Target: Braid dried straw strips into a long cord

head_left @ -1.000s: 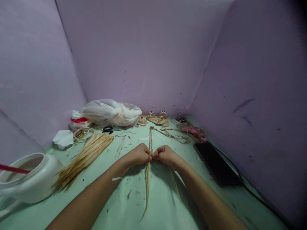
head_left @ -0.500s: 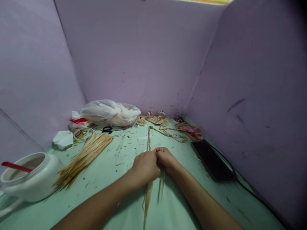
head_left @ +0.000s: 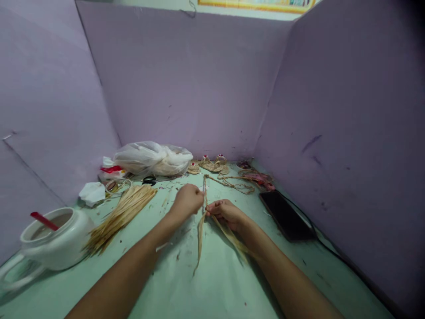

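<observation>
A thin cord of twisted straw-coloured fibre runs from the back of the table toward me. My left hand is closed at the left side of this cord, fingertips against it; its inner fingers are hidden. Just nearer and to the right, my right hand pinches the cord's near end between thumb and fingers. From that point one loose flat strip hangs toward me on the left. Other pale strips spread under my right hand and wrist.
On the left lie a bundle of dry strips, a white pot with a red handle in it, and scissors. A plastic bag and small woven slippers stand at the back. A phone with a cable lies right.
My hands have moved apart: the left went up and left along the cord, the right stayed near its end. The loose strips now spread to both sides. The view has tilted up slightly.
</observation>
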`<state>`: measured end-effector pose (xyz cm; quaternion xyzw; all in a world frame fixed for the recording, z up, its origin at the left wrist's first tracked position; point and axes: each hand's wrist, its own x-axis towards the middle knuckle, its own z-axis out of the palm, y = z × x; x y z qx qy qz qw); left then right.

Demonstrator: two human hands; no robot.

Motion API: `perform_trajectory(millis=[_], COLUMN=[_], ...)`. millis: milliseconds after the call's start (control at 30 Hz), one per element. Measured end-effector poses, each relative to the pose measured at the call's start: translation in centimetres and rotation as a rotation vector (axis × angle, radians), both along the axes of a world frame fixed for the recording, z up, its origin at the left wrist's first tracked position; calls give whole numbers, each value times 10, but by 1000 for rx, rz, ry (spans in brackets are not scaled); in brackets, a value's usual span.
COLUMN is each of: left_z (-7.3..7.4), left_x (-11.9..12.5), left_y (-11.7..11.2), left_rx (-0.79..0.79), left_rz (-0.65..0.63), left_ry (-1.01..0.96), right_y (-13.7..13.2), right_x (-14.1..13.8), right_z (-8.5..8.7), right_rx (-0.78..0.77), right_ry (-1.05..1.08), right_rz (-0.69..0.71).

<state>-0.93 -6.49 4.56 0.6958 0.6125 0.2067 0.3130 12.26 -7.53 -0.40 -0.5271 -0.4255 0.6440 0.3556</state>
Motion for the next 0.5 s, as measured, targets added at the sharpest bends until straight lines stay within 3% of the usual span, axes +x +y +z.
perform_trajectory(millis=[67, 200, 367, 500], left_z=[-3, -21, -35, -39], left_x=[-4, -1, 2, 2], left_y=[10, 10, 7, 8], left_rx=[-209, -527, -601, -463], left_rz=[86, -13, -70, -69], left_ry=[-191, -493, -519, -340], right_y=[-1, 0, 3, 7], right_x=[0, 0, 2, 0], right_z=[1, -1, -6, -12], right_rx=[9, 46, 82, 234], right_ry=[15, 54, -1, -287], right_rz=[15, 39, 80, 73])
